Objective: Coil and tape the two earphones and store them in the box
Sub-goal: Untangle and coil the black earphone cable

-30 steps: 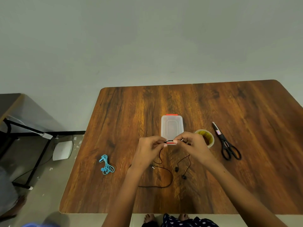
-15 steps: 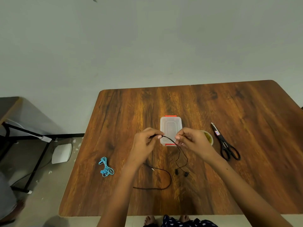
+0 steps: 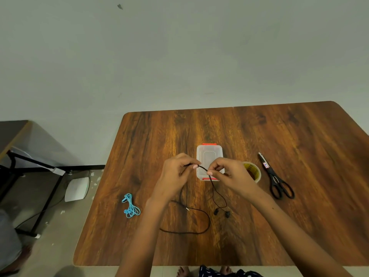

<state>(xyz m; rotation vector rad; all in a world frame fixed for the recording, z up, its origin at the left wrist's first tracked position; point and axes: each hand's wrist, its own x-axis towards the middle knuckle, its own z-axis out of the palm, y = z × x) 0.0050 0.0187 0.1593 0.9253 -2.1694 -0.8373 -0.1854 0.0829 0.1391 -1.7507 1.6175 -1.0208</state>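
Observation:
Both hands pinch the black earphone cable [image 3: 207,222] above the table's middle: my left hand [image 3: 176,173] and my right hand [image 3: 229,172] hold a short stretch between them. The rest of the cable hangs down and loops on the wood, with its two earbuds lying at the right of the loop. The blue earphone [image 3: 130,206] lies bundled on the table to the left. A clear plastic box [image 3: 209,154] with red clips stands just behind my hands, partly hidden by them. A tape roll [image 3: 253,170] sits right of the box, behind my right hand.
Black scissors [image 3: 277,180] lie to the right of the tape. The wooden table [image 3: 299,216] stands against a pale wall. Left of it, on the floor, are a black metal stand [image 3: 36,176] and a white device [image 3: 76,188]. My bare feet show below the table's near edge.
My hands have drawn apart along the black cable and the stretch between them has lengthened. The earbuds have shifted closer together on the table.

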